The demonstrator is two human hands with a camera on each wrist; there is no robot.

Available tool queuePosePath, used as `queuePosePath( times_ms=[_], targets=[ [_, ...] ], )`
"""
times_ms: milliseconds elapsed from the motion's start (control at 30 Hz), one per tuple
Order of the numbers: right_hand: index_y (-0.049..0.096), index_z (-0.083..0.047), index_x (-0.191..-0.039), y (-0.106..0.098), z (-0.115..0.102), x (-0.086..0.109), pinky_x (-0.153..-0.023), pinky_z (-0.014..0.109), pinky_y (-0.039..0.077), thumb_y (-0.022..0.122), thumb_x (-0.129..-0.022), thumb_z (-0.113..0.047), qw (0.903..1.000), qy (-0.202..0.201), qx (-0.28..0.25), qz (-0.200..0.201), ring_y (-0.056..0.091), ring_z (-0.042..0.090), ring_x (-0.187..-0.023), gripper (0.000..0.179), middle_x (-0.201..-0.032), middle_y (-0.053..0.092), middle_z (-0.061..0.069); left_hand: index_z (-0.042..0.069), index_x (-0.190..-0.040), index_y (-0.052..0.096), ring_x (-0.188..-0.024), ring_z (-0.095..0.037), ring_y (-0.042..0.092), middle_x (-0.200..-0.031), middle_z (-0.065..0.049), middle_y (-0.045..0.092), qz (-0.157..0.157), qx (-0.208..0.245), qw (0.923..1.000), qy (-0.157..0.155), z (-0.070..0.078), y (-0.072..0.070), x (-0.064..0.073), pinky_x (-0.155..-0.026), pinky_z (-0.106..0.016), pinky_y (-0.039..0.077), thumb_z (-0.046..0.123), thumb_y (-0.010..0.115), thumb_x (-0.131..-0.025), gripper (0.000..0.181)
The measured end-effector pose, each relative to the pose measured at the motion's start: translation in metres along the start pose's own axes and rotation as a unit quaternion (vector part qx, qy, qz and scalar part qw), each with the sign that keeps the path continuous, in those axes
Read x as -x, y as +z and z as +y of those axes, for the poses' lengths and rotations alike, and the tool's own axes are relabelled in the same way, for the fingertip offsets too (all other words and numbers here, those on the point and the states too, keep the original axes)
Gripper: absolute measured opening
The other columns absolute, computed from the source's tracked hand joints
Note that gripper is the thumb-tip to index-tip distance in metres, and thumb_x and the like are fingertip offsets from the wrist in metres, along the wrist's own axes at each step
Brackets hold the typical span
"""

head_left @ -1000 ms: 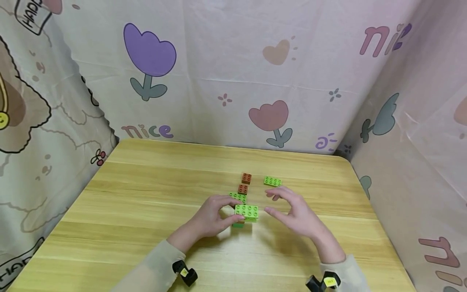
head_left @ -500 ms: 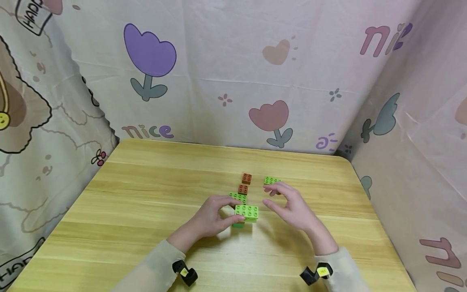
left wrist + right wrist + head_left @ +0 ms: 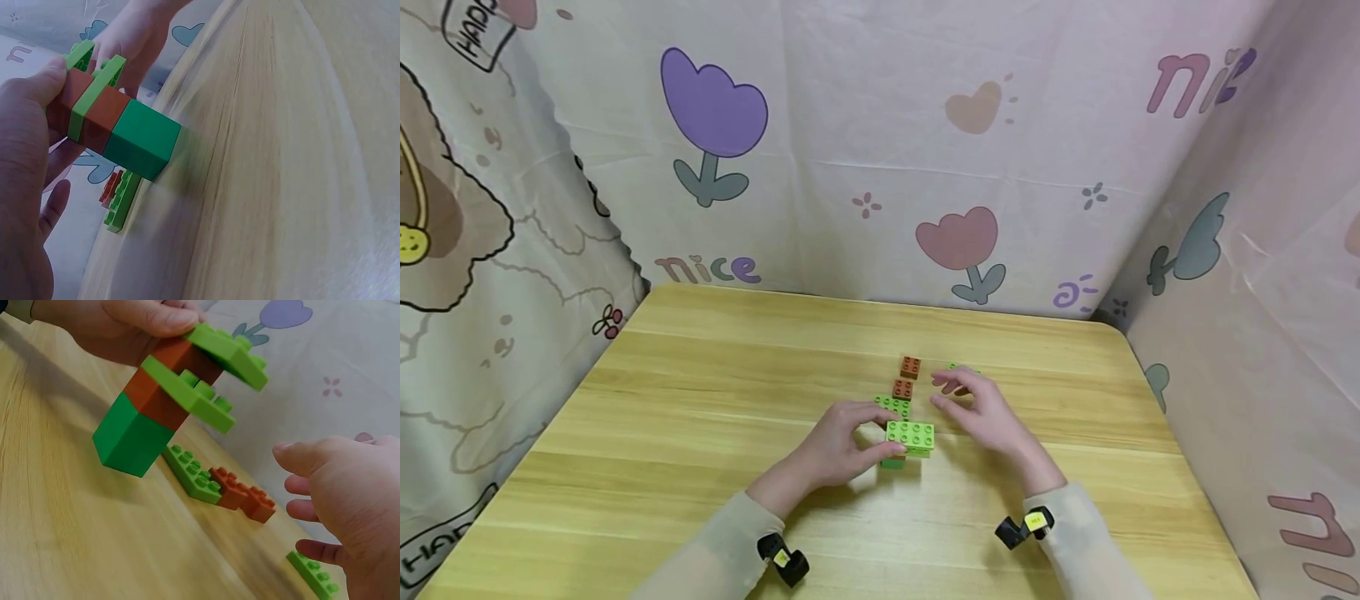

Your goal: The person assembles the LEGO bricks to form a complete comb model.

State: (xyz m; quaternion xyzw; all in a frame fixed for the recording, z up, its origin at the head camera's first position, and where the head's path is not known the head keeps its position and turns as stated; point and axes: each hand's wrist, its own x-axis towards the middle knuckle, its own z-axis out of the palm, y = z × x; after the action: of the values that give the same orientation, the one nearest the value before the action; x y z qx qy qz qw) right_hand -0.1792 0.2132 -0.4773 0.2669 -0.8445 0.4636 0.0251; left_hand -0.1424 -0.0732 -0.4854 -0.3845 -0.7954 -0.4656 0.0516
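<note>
My left hand (image 3: 846,446) grips a stack of toy building bricks (image 3: 156,394) near its top, thumb on the near side. A dark green block (image 3: 142,139) forms the base, with brown blocks and light green bricks alternating above it. Both light green bricks jut out to one side, and the top one (image 3: 911,433) shows its studs. To the right of the stack, my right hand (image 3: 981,412) hovers with loosely bent fingers and nothing between them. Nearest its fingertips in the head view are a brown brick (image 3: 902,389) and a second brown brick (image 3: 911,367).
Behind the stack lies a loose light green brick (image 3: 892,406), in a row with the brown bricks. Another light green brick (image 3: 312,575) is on the table, mostly hidden behind my right hand in the head view. Patterned cloth (image 3: 850,150) hangs around the wooden table (image 3: 737,350).
My right hand has moved left and farther from me, closer to the brown bricks, and now covers most of the far light green brick. My left hand keeps its grip on the stack.
</note>
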Motion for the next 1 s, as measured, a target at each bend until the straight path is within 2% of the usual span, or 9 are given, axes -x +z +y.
queuePosePath(
  times_ms=[300,467,700,1000],
  targets=[
    [0.065,0.002,-0.136,0.013,0.009,-0.013,-0.095,0.047,0.057,0.076,-0.100,-0.015,0.9996,0.005,0.011,-0.025,0.065,0.026,-0.108,0.041,-0.124,0.070,0.015,0.016,-0.122,0.075,-0.101,-0.006,0.069,-0.111,0.012,0.074,0.002,-0.001,1.0000,-0.004,-0.001,0.001,0.000,-0.096,-0.039,0.058,0.036,0.082,-0.096,0.034],
    [0.066,0.002,-0.133,0.021,0.016,-0.019,-0.093,0.043,0.058,0.078,-0.098,-0.014,0.9996,0.002,0.012,-0.027,0.067,0.022,-0.103,0.040,-0.119,0.070,0.011,0.016,-0.122,0.076,-0.101,-0.007,0.069,-0.111,0.011,0.075,0.002,0.003,1.0000,-0.005,0.001,0.000,0.000,-0.093,-0.045,0.059,0.035,0.082,-0.095,0.033],
    [0.067,0.001,-0.132,0.030,0.015,-0.026,-0.088,0.037,0.059,0.079,-0.097,-0.013,0.9991,-0.002,0.034,-0.027,0.067,0.018,-0.099,0.039,-0.115,0.070,0.007,0.016,-0.121,0.076,-0.101,-0.008,0.069,-0.112,0.011,0.074,0.003,0.001,1.0000,-0.007,0.001,0.001,0.001,-0.092,-0.049,0.058,0.035,0.083,-0.095,0.033],
    [0.070,0.001,-0.127,0.039,0.017,-0.031,-0.086,0.038,0.058,0.080,-0.097,-0.011,0.9977,-0.006,0.066,-0.011,0.064,0.018,-0.099,0.035,-0.112,0.069,0.007,0.017,-0.122,0.076,-0.102,-0.008,0.068,-0.111,0.011,0.074,0.004,-0.007,0.9999,-0.007,-0.001,0.001,0.001,-0.092,-0.045,0.058,0.034,0.083,-0.095,0.032]
  ],
)
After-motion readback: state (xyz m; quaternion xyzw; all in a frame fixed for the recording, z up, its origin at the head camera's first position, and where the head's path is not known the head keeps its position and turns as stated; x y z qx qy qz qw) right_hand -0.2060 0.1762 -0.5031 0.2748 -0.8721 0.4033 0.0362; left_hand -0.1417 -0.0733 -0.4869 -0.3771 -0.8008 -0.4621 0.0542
